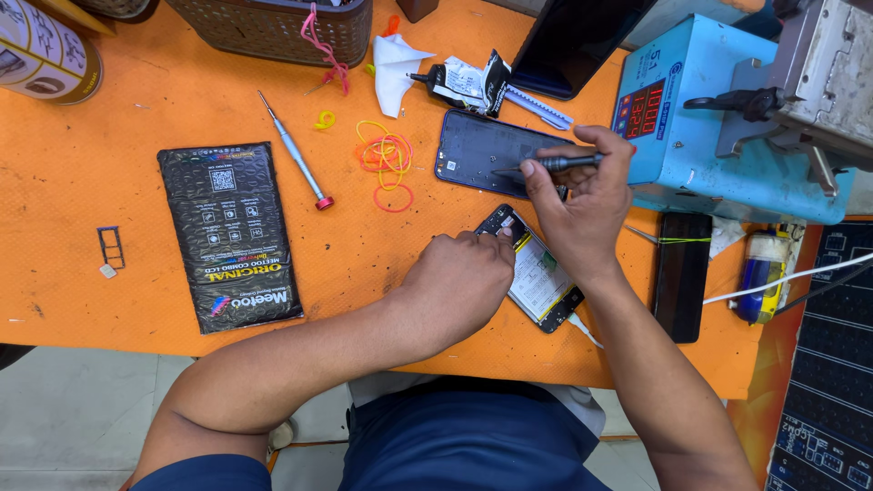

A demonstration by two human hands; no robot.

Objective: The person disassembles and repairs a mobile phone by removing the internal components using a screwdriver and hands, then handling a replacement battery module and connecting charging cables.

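Left hand [459, 273] lies curled, knuckles up, pressing the near-left end of the opened phone [536, 273]; it pins rather than grips it, and its fingertips are hidden. Right hand [582, 205] is closed around a dark screwdriver [559, 164], held level just above the phone's far end, tip toward the left. The phone sits near the tabletop's [136, 118] front edge, toward the right, its insides facing up; its long axis runs diagonally from far-left to near-right, the far-left end under both hands. As I judge it, a slip of the tip could scratch the exposed board or cable, since the driver is held high and only the left hand keeps the phone from turning. Loose rubber bands [386, 159] and the back cover [486, 155] lie just beyond, where a tiny screw could roll and be lost.
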